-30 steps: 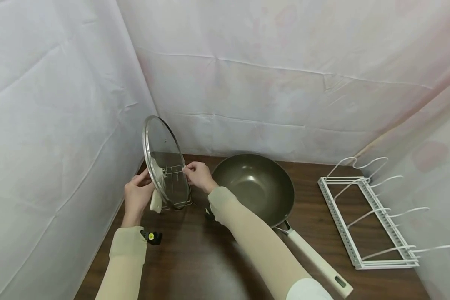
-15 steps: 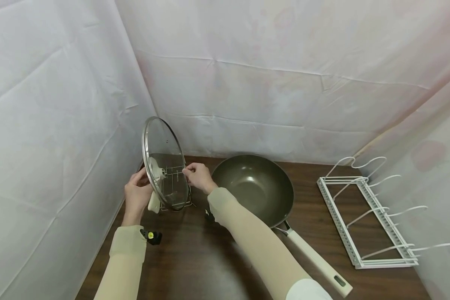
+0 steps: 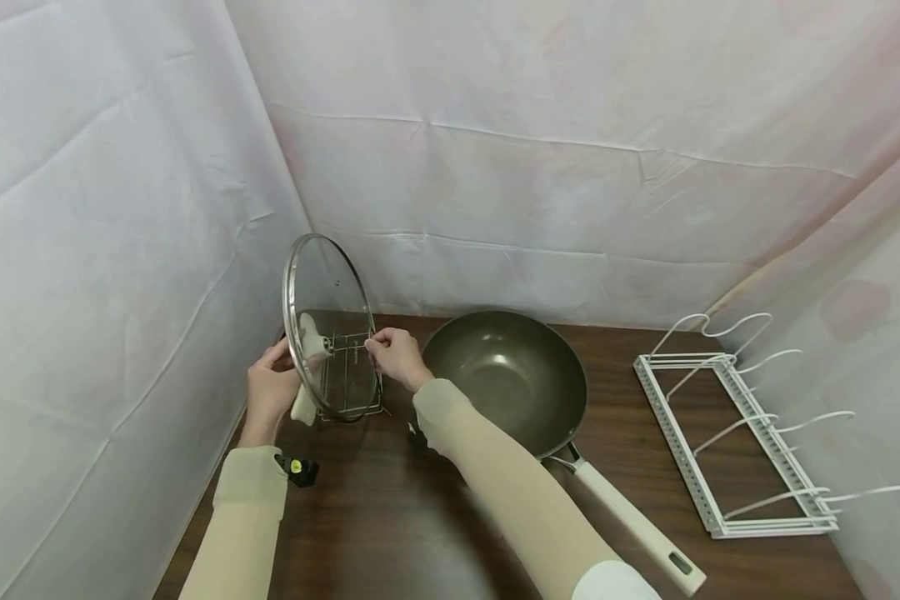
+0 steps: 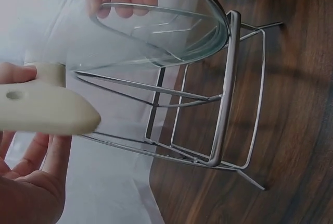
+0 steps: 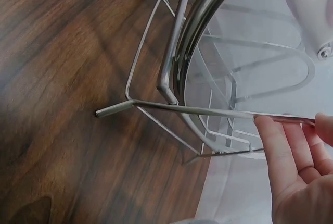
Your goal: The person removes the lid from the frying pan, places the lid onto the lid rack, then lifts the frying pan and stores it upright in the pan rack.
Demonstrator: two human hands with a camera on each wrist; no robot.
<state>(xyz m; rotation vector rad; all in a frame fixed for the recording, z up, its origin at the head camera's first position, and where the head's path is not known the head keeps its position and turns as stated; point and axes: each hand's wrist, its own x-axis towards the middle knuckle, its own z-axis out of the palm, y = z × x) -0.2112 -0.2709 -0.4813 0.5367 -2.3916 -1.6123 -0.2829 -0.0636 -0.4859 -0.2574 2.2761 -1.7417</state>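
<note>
A round glass pan lid (image 3: pixel 336 287) with a metal rim stands on edge in a metal wire rack (image 5: pixel 164 67) at the table's back left. My left hand (image 3: pixel 270 393) grips the lid's cream handle (image 4: pixel 47 107) from the left side, its fingers partly hidden behind the handle in the left wrist view. Across the lid, my right hand (image 3: pixel 399 357) pinches the top of the rack's near-right wire between thumb and fingers. In the right wrist view the lid's rim sits low against the rack's front bar.
A dark wok (image 3: pixel 506 375) stands right of my right hand, its cream handle (image 3: pixel 637 525) pointing to the front right. A white rack (image 3: pixel 750 529) with several wire loops lies at the far right. Pale cloth walls (image 3: pixel 450 183) enclose the brown table (image 3: pixel 375 517).
The lid's handle and my left hand have shifted slightly left, and the lid has turned a little. My right hand keeps its pinch on the rack.
</note>
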